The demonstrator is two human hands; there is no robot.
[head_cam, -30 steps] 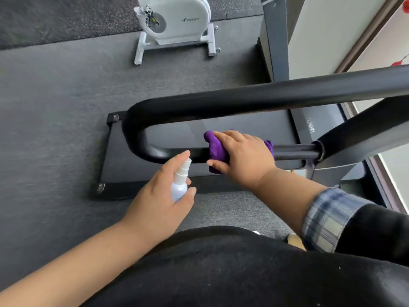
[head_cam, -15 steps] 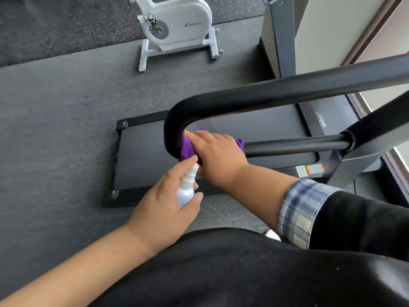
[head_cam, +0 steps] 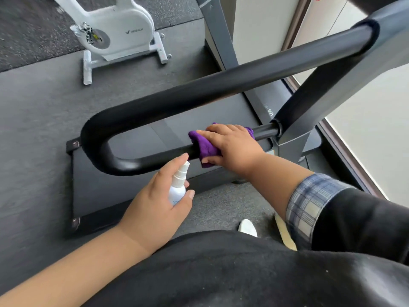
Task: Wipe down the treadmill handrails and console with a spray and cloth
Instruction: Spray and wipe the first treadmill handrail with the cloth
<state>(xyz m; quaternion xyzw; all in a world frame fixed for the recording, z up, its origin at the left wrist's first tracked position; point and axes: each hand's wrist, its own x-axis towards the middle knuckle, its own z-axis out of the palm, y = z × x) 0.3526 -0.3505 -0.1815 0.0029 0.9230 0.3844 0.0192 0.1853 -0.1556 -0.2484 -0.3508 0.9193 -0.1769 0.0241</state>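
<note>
A black U-shaped treadmill handrail point(head_cam: 199, 94) loops across the head view, its bend at the left. My right hand point(head_cam: 232, 147) grips a purple cloth point(head_cam: 204, 146) wrapped round the thin lower bar of the rail, close to where that bar meets the grey upright point(head_cam: 294, 138). My left hand point(head_cam: 155, 202) holds a small white spray bottle point(head_cam: 178, 187) just below the lower bar, forefinger raised over its nozzle. The console is out of view.
The treadmill deck point(head_cam: 137, 191) lies below the rail on dark gym flooring. A white exercise bike point(head_cam: 117, 34) stands at the back left. A grey post point(head_cam: 218, 34) and a pale wall point(head_cam: 365, 134) close off the right side. My white shoe point(head_cam: 247, 228) shows near the deck.
My right hand slid the cloth left to the rail's bend, then back right along the lower bar toward the upright. My left hand kept the bottle just under the bar.
</note>
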